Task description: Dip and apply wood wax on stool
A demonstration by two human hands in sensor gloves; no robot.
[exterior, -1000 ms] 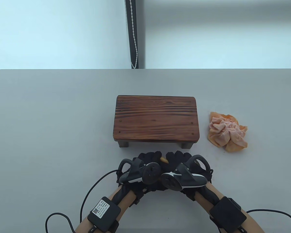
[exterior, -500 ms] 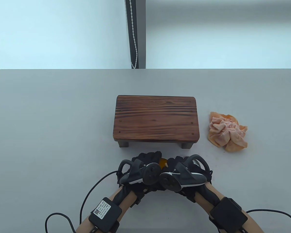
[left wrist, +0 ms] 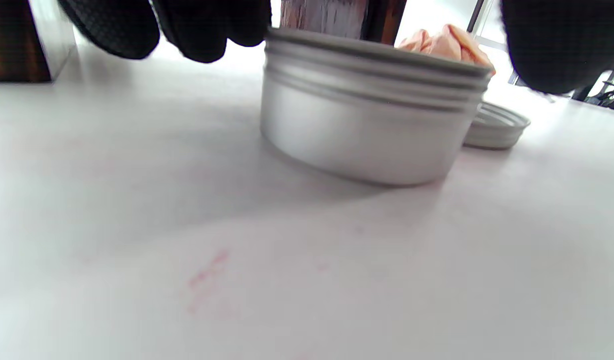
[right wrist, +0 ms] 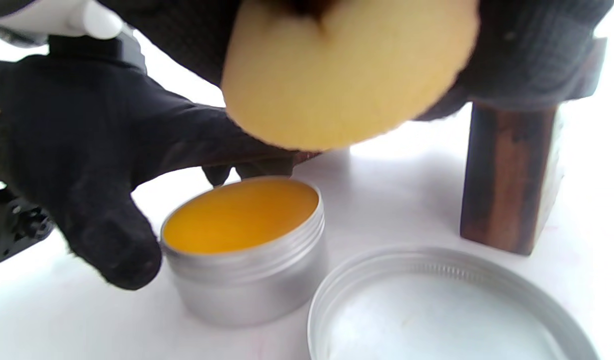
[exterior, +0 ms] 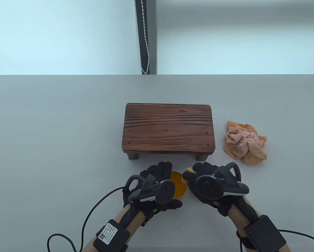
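Observation:
The dark wooden stool (exterior: 168, 128) stands mid-table. In front of it sits an open silver wax tin (exterior: 178, 187) full of orange wax, also seen in the right wrist view (right wrist: 247, 240) and the left wrist view (left wrist: 372, 105). My left hand (exterior: 162, 181) holds the tin, fingers behind it and thumb at its near side. My right hand (exterior: 197, 173) pinches a round yellow sponge (exterior: 187, 172), held above the tin's right edge in the right wrist view (right wrist: 347, 75).
The tin's silver lid (right wrist: 437, 310) lies upside down just right of the tin, hidden under my right hand in the table view. A crumpled peach cloth (exterior: 244, 143) lies right of the stool. A stool leg (right wrist: 509, 175) stands close behind the lid.
My right hand has moved right and off the tin with the sponge, uncovering the orange wax. My left hand stays at the tin.

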